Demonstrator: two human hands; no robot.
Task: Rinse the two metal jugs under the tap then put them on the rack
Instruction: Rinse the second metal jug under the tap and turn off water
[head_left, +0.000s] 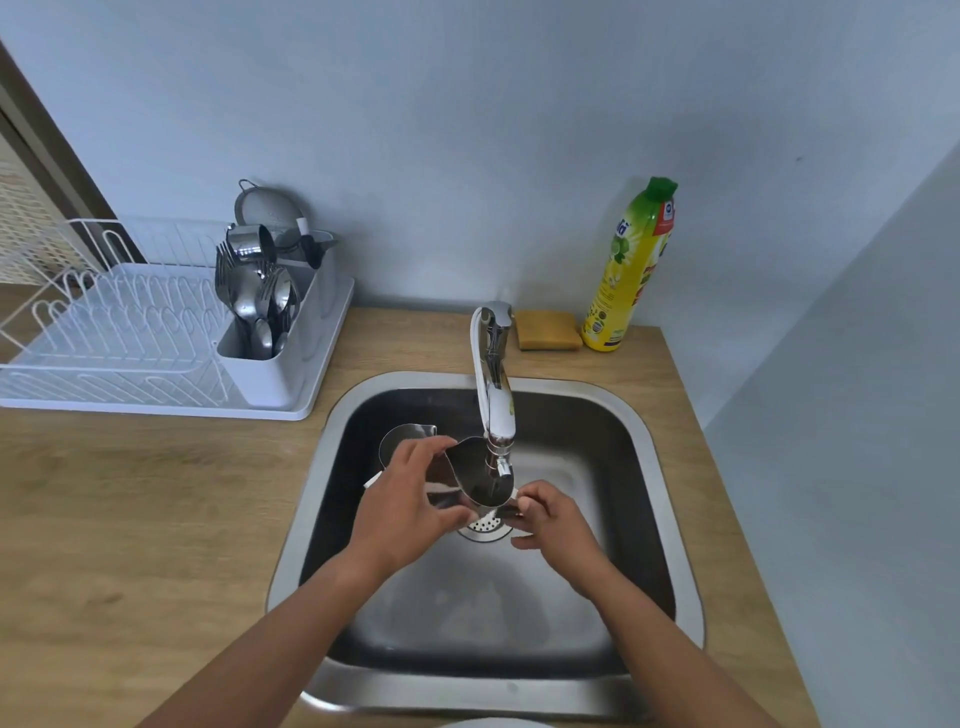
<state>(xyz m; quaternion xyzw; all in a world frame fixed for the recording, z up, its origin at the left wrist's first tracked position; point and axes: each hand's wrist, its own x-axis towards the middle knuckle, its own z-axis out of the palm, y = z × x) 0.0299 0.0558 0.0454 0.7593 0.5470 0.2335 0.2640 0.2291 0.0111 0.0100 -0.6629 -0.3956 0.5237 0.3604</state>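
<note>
Over the steel sink (639, 431), I hold one shiny metal jug (472, 475) tilted under the spout of the tap (496, 395). My left hand (402, 501) wraps around the jug's left side. My right hand (553, 514) pinches its handle at the lower right. A second metal jug (402, 439) stands in the sink behind my left hand, partly hidden by my fingers. The white dish rack (130, 332) sits on the counter to the left. I cannot make out a stream of water.
A cutlery holder (270, 312) full of spoons, forks and a metal cup stands at the rack's right end. A yellow dish-soap bottle (631, 270) and a sponge (548, 330) sit behind the sink. The drain strainer (485, 527) lies below the jug.
</note>
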